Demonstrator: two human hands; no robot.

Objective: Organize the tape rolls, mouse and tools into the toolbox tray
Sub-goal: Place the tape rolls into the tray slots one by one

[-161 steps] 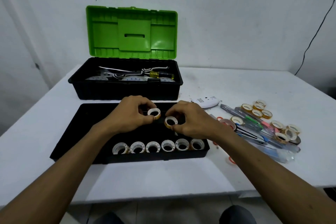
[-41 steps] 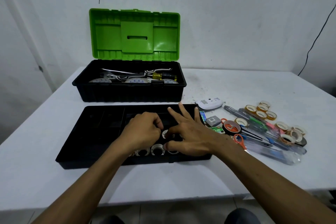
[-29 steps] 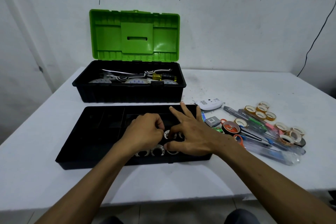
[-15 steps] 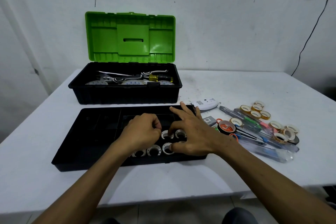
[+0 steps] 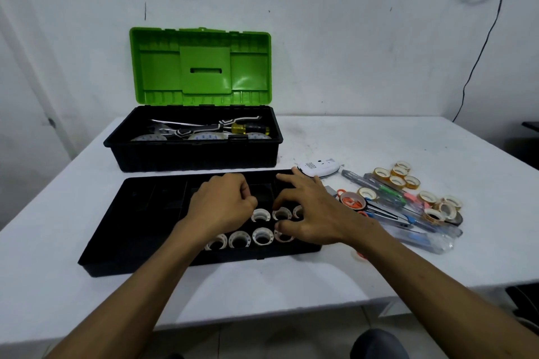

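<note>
– Tray status, quick?
– Toolbox tray [image 5: 137,230] sits lower centre on the worktop [image 5: 379,140], in front of the open toolbox [image 5: 198,156]. Two rows of tape rolls [image 5: 239,239] stand in its right part. Four show in the near row and three in the back. More may be hidden under the right hand.
– Hands?
– Left hand [image 5: 221,207]: grip curled together just beside a back-row roll, can't tell if it pinches it. Right hand [image 5: 313,213]: grip apart, fingers spread, thumb on a near-row roll, index at a back-row one.
– What's left?
– Plenty. Mouse [image 5: 318,169] lies outside, just past the tray's upper right corner. Loose rolls [image 5: 397,176] and the tools [image 5: 385,194], scissors and cutters among them, lie heaped at right of frame, off the tray. Judged roughly a third done: rolls partly in, mouse and tools not yet started.
</note>
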